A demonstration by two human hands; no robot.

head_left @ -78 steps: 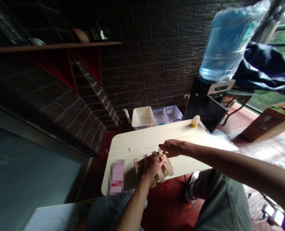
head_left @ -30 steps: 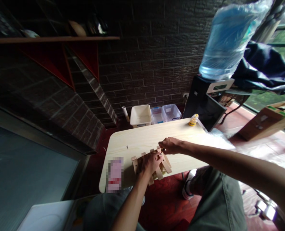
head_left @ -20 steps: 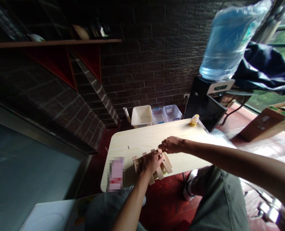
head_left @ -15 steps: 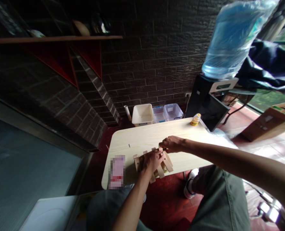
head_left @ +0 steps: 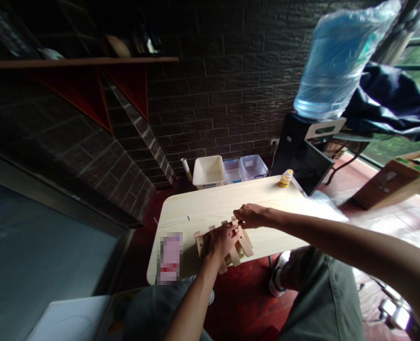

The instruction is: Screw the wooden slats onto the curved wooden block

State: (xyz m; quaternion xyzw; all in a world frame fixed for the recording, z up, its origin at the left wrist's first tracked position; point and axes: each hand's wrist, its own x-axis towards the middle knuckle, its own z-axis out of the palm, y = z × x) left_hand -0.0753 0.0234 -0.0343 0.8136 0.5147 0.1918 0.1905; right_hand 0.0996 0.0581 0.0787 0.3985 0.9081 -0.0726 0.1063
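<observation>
A small slatted wooden piece (head_left: 235,256) lies near the front edge of the pale wooden table (head_left: 266,194). It has several light wooden strips with dark dots like screws or holes. My left hand (head_left: 224,240) grips it from above, fingers curled over the strips. My right hand (head_left: 249,216) is closed just beyond, at the far right corner of the piece. A small dark and yellowish bit shows under its fingers, too small to name. Both hands' fingertips nearly meet there, and the palms hide part of the wood.
A small dark screw-like item (head_left: 188,218) and a blurred-out pink item (head_left: 170,258) lie on the table's left. A clear bottle with yellow (head_left: 285,178) stands at the far right corner. Plastic bins (head_left: 209,171) sit behind, beside a water dispenser (head_left: 298,147).
The whole view has shifted slightly. My right hand has turned a little at the wood's corner, while my left hand keeps its hold on the slatted piece.
</observation>
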